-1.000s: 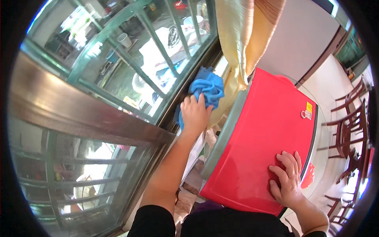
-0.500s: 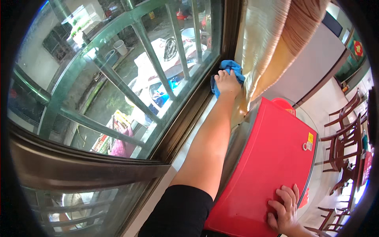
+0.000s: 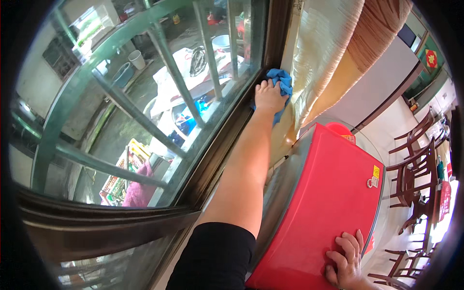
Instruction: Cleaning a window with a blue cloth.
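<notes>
A bunched blue cloth (image 3: 281,79) lies in the far corner of the brown window frame (image 3: 227,126), beside the curtain. My left hand (image 3: 269,98) presses on it, fingers bent over the cloth and partly hiding it. The left arm, in a black sleeve, stretches out along the sill. At the lower right, my right hand (image 3: 347,261) rests on the flat top of a large red box-like thing (image 3: 316,208), its fingers apart and a little bent. It holds nothing.
Left of my arm is the window glass, with green bars (image 3: 130,113) beyond it. A shiny beige curtain (image 3: 321,58) hangs right by the cloth. Past the red top are a round glass tabletop edge (image 3: 383,159) and several dark wooden chairs (image 3: 411,166).
The whole view has shifted slightly. My left hand has slid a little over the cloth in the corner, and more cloth shows to its right. The right hand stays on the red top.
</notes>
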Tool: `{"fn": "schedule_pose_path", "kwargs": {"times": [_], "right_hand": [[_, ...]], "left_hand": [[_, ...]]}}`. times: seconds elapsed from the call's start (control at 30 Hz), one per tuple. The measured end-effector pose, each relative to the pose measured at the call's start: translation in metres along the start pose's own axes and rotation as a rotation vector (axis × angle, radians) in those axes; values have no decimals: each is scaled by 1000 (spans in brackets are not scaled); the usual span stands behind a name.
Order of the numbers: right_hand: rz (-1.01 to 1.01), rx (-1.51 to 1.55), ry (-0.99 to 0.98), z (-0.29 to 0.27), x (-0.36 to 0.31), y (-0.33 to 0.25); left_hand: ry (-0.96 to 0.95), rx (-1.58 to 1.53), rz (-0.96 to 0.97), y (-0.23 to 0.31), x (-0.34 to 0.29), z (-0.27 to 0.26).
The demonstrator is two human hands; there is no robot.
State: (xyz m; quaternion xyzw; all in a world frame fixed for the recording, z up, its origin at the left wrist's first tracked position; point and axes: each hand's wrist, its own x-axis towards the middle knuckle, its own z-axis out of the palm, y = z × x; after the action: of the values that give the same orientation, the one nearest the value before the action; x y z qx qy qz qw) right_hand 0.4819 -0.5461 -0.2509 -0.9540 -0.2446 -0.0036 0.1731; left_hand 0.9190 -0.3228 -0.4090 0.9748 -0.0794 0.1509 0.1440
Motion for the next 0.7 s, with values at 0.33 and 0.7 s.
{"fn": "schedule_pose_path", "kwargs": {"times": [0.33, 0.7], "right_hand": [[2, -13, -28, 10, -13, 13], [10, 21, 11, -3, 0, 4]], "left_hand": [[168, 2, 38, -5, 16, 5], [521, 866, 285, -7, 59, -60]]}}
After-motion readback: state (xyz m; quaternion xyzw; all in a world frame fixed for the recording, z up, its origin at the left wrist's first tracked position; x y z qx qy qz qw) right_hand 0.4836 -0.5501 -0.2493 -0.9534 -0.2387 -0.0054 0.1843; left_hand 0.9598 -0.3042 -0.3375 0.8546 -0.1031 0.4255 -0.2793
